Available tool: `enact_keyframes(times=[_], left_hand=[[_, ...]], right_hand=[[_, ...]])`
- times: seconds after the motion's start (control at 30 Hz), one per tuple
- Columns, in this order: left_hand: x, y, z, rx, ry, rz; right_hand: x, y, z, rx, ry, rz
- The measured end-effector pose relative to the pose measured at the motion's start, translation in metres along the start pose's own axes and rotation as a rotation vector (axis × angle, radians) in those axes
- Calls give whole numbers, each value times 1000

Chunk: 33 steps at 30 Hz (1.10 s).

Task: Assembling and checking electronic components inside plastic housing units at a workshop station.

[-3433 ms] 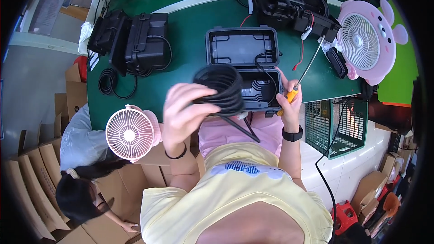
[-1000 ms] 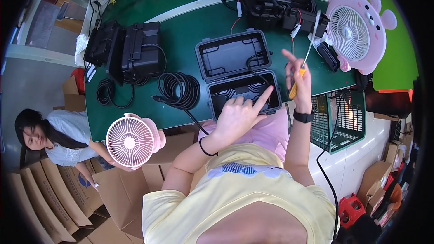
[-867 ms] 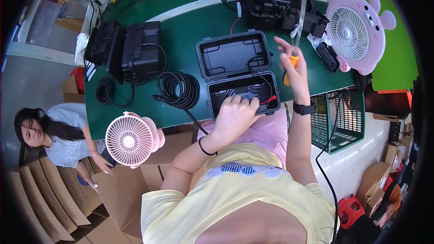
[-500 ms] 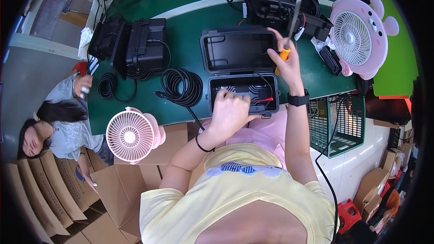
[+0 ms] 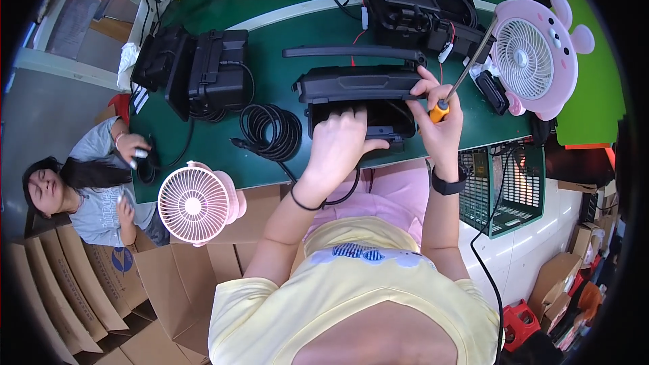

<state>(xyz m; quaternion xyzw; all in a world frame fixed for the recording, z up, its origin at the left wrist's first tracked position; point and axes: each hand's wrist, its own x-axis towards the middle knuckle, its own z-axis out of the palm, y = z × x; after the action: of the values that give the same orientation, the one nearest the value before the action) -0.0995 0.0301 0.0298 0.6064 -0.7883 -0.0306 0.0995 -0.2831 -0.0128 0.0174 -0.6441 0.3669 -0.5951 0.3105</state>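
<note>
Sitting low at far left beside the green worktop [image 5: 284, 34], a co-worker in grey [image 5: 88, 182], one hand raised to the worktop's edge. Standing clipped at the near edge, a pink fan [image 5: 194, 204], grille facing up. Resting further back on the green surface, two black housings [image 5: 203, 74] side by side, and just right of them a coiled black cable [image 5: 270, 132], its loose end trailing toward the near edge.

Pressing down at centre, the left hand [image 5: 341, 145], fingers [image 5: 351, 118] spread and curled over the near rim of a black plastic case [image 5: 362, 98], fingertips reaching into its dark opening; not gripping anything loose, simply lying on the case. Tilting up above those fingers, the case's lid, its long edge running across just beyond the knuckles.

Bracing the case's right end, the right hand [image 5: 439, 118], thumb and forefinger touching the lid's corner while the remaining fingers are clenching the orange handle of a screwdriver [image 5: 460, 78]. Pointing up and to the right, away from the case, the screwdriver's metal shaft, its tip ending near a larger pink fan [image 5: 534, 57] with ears. Showing on the right wrist, a black watch [image 5: 447, 182]. Hanging at the worktop's right end, a green wire basket [image 5: 507, 186].
</note>
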Motion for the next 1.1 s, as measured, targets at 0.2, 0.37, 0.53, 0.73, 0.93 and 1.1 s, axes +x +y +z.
enact_keyframes(times=[0.2, 0.37, 0.53, 0.73, 0.93, 1.1], left_hand=[[-9, 4, 14, -155, 405, 536], [-8, 21, 37, -101, 443, 395], [6, 23, 30, -140, 342, 340], [5, 21, 22, -135, 255, 270], [-30, -30, 3, -113, 437, 231], [-37, -73, 4, -93, 413, 158]], right_hand=[[5, 5, 1, 59, -19, 0], [7, 0, -2, 24, -36, -9], [10, 4, -2, 57, -56, 2], [12, 6, 1, 66, -59, 26], [12, 10, -4, 108, -84, 16], [13, 13, -6, 137, -122, 8]])
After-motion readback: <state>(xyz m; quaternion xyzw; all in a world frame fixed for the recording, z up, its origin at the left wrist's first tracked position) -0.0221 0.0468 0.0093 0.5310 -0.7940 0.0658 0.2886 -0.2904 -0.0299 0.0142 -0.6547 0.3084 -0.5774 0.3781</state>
